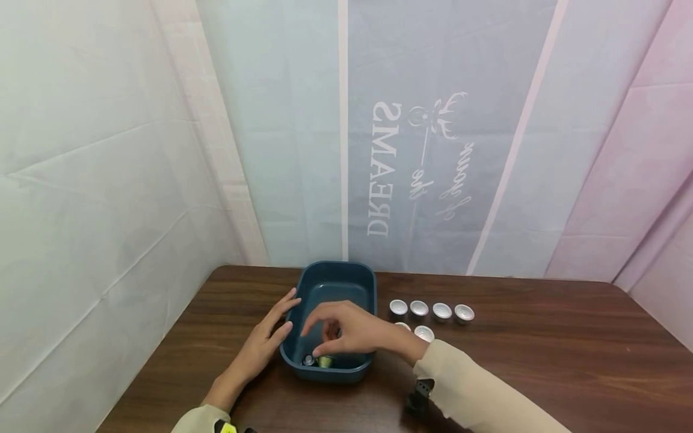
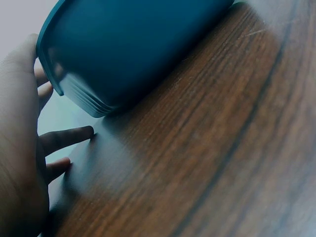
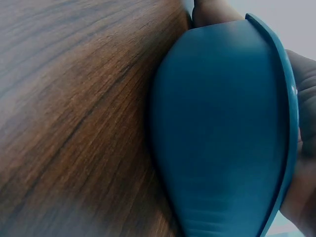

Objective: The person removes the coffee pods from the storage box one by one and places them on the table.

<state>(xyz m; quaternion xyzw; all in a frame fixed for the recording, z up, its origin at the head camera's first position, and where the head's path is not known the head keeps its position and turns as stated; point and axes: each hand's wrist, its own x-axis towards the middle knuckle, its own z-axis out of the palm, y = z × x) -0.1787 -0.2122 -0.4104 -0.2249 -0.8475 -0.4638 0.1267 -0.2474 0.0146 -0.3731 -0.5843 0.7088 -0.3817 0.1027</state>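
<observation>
A deep teal plastic basin (image 1: 337,376) stands on the wooden table. My right hand (image 1: 349,328) is over its inside, the thumb and forefinger bent in a wide curve with a gap between their tips. Nothing shows in that gap. Low in the near left corner of the basin lie a small clear, round-topped thing (image 1: 308,359) and a small yellow-green thing (image 1: 325,362), just under the thumb. At the basin's left rim rests my left hand (image 1: 265,340), fingers spread and fairly straight. In the right wrist view the basin's outer wall (image 3: 222,128) hides most of the right hand.
Several small white cups (image 1: 419,308) stand in two rows right of the basin; my right forearm partly covers one in the nearer row. The brown wooden table (image 1: 541,349) meets a printed cloth backdrop (image 1: 292,150) behind the basin.
</observation>
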